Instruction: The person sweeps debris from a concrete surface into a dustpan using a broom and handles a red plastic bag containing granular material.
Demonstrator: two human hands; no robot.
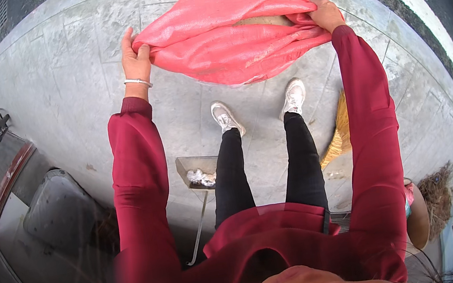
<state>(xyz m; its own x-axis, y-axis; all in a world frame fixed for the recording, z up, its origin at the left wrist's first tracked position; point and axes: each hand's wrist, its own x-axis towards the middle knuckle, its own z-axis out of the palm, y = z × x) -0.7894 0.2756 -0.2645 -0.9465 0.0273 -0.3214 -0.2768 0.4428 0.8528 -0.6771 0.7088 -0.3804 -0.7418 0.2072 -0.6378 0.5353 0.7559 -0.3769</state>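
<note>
I stand on grey pavement and hold a large pink woven sack [227, 32] stretched out in front of me. My left hand [134, 58], with a silver bangle on the wrist, grips the sack's left edge. My right hand [326, 13] grips the right edge of its mouth. The mouth gapes slightly near my right hand and shows something brownish inside. The sack hangs above the ground ahead of my white shoes [225, 117].
A metal dustpan [195, 170] with whitish litter and a long handle lies by my left leg. A straw broom [339, 135] lies by my right leg. A grey bin [54, 216] stands at the left, a basket with dry twigs [426, 204] at the lower right.
</note>
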